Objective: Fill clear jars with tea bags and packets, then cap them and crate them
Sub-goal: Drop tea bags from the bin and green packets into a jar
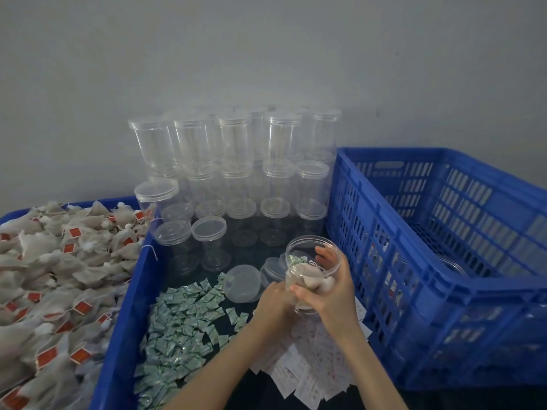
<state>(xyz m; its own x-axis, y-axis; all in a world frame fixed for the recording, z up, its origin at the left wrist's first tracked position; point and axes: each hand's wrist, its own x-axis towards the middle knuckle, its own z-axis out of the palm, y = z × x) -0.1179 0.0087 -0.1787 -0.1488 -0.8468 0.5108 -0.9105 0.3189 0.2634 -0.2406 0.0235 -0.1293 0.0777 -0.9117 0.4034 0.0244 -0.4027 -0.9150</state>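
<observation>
The right hand [331, 294] is wrapped round the wall of an open clear jar [310, 261], fingers curled over its far side and thumb across the near side, holding it above the bin floor with its mouth tipped up and slightly toward the left. The left hand [273, 300] sits just beside it at the jar's lower left, fingers tucked against the base; whether it grips the jar or only steadies it I cannot tell. Inside lie pale tea bags [310, 281] with a green packet [296, 259] on top.

The loose lid [241, 284] lies flat on the bin floor just left of the jar, nearer the left hand, so capping looks like that hand's job. The blue crate [444, 279] stands to the right, on the right hand's side.
</observation>
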